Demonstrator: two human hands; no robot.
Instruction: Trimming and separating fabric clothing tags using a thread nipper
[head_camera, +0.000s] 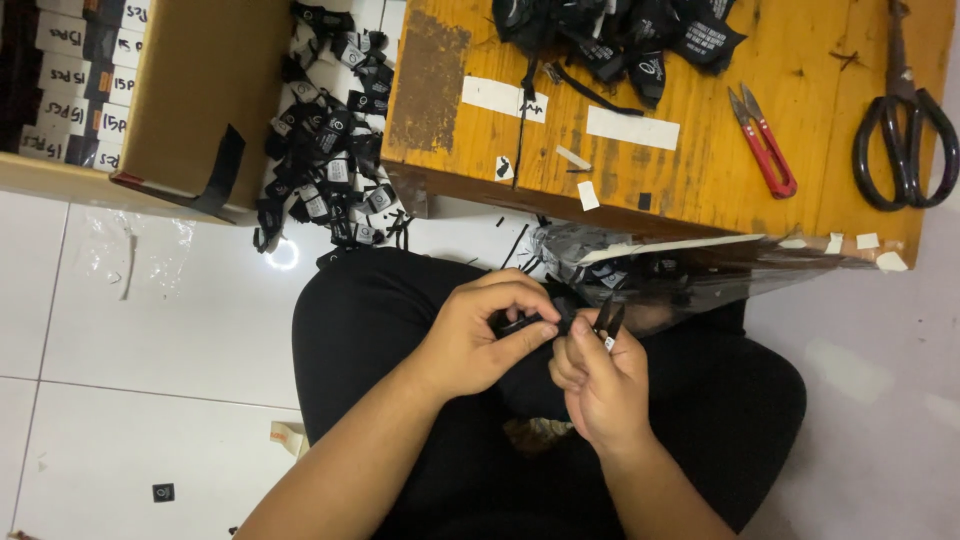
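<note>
Sitting over a black-clad lap, the left hand (470, 340) pinches a small black label (525, 322) between thumb and fingers, while the right hand (598, 385) grips a black thread snip (607, 320) against it. Red snips (762, 140) and black scissors (905, 125) lie on the wooden bench (700, 170) above.

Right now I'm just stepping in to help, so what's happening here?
A person sits on the floor beside a low wooden table. The left hand pinches a small black item over the lap, and the right hand holds a small black snipper against it. A clear plastic bag lies across the knees. Red thread snips and black scissors rest on the table; black tags are heaped on the floor by a cardboard box.
</note>
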